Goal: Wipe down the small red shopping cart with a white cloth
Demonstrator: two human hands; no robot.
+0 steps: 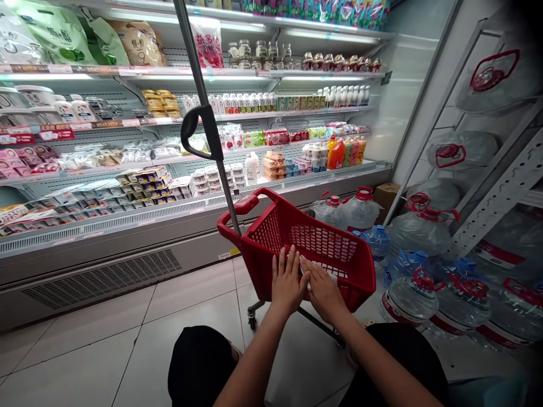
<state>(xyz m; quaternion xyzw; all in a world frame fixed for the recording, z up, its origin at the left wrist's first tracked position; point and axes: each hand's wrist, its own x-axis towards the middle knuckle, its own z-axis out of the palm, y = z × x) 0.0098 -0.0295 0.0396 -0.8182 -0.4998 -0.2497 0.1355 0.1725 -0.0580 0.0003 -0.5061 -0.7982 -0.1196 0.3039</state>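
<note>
A red plastic shopping basket cart (360,265) stands on wheels before my knees, with a long grey pole and a black loop handle (202,134) rising from its left end. My left hand (288,282) lies on the near rim, fingers stretched out and pointing away from me. Close beside it, my right hand (324,291) presses a crumpled white cloth or wipe (332,277) against the same rim. Most of that cloth is hidden under the fingers, and its exact kind cannot be made out. The two hands meet near the thumbs.
A lit refrigerated shelf (161,212) with dairy cups, bottles and bags runs along the back. Large water bottles (409,299) crowd the floor at the right, beside a white perforated rack post (500,189). Pale floor tiles (85,350) lie at the left.
</note>
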